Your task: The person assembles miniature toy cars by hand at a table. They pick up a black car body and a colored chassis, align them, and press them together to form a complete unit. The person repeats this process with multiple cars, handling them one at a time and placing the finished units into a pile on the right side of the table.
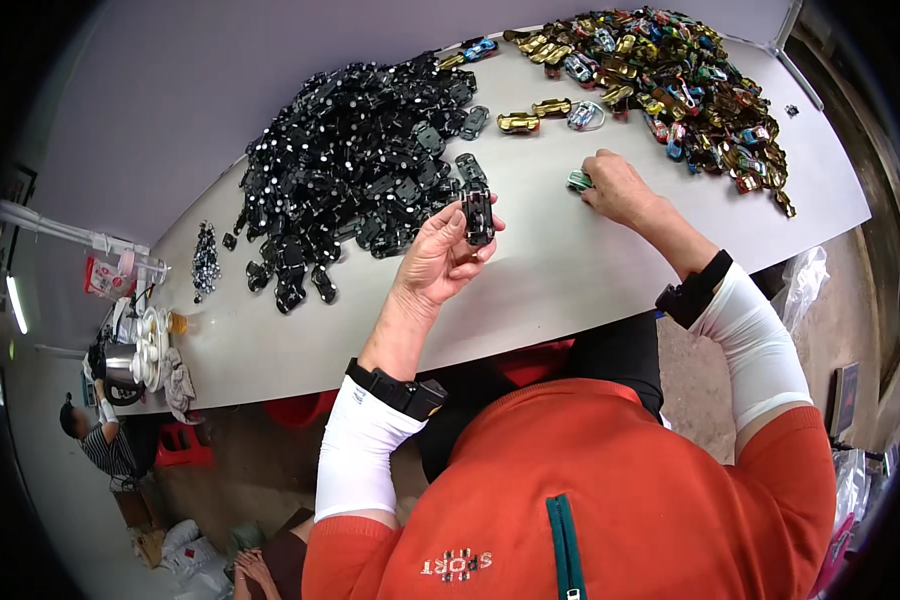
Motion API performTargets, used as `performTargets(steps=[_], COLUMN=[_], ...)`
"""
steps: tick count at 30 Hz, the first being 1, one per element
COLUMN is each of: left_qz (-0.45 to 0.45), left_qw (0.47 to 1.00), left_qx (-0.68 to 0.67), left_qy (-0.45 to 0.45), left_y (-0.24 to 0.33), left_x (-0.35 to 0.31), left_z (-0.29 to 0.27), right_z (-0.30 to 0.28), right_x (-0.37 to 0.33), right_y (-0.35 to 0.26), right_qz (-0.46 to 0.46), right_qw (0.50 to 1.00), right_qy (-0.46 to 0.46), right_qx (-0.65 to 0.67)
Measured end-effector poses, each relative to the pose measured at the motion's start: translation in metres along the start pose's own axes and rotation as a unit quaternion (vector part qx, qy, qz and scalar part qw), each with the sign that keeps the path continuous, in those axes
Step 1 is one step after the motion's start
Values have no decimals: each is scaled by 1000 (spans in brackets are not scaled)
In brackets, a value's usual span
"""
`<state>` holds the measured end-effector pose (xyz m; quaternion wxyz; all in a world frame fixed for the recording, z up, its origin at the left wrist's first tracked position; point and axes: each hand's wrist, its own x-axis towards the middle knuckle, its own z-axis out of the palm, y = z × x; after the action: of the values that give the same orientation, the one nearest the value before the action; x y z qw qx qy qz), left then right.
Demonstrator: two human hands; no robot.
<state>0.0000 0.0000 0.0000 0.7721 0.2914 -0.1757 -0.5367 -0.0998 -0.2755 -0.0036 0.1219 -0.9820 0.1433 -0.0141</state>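
Note:
My left hand (pixel 438 255) is closed round a black toy car chassis (pixel 477 217), held up off the table between thumb and fingers. Just beyond its tip is another dark chassis (pixel 469 168); whether the two touch, I cannot tell. My right hand (pixel 620 187) pinches a small green toy car body (pixel 578 181) close to the table top. Left of centre rises a big heap of black chassis (pixel 350 150). At the right is a heap of gold and many-coloured car bodies (pixel 660 75). Between the heaps lie a gold car body (pixel 518 123) and a silvery-blue one (pixel 584 116).
A small pile of shiny metal parts (pixel 206 262) sits on the table (pixel 390 335) at the left. Past it stand a metal kettle (pixel 122 368) and white cups (pixel 151 345). A red stool (pixel 183 446) and a person in stripes (pixel 110 448) are at the far left.

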Motion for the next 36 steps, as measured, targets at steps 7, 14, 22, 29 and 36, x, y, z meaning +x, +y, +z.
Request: performTargets(steps=[7,14,22,29,36], left_qz=[-33,-86,242,291,267], left_qw=[997,985,946,946,954], left_qx=[56,136,121,56,73], left_qy=[45,54,178,131,118], left_y=[4,7,-7,1,-1], left_x=[-34,-48,-67,-72,-70], left_z=[-21,-13,4,-10,-9], right_z=[-33,-26,3,-7,-8], right_x=[-28,-34,-34,-46,-44], right_y=[-57,-114,-151,-162,-165], right_qz=[12,-50,69,-21,-105], right_qw=[832,806,610,648,763], right_qy=[-162,-277,-253,-113,1], right_qx=[530,520,748,753,637])
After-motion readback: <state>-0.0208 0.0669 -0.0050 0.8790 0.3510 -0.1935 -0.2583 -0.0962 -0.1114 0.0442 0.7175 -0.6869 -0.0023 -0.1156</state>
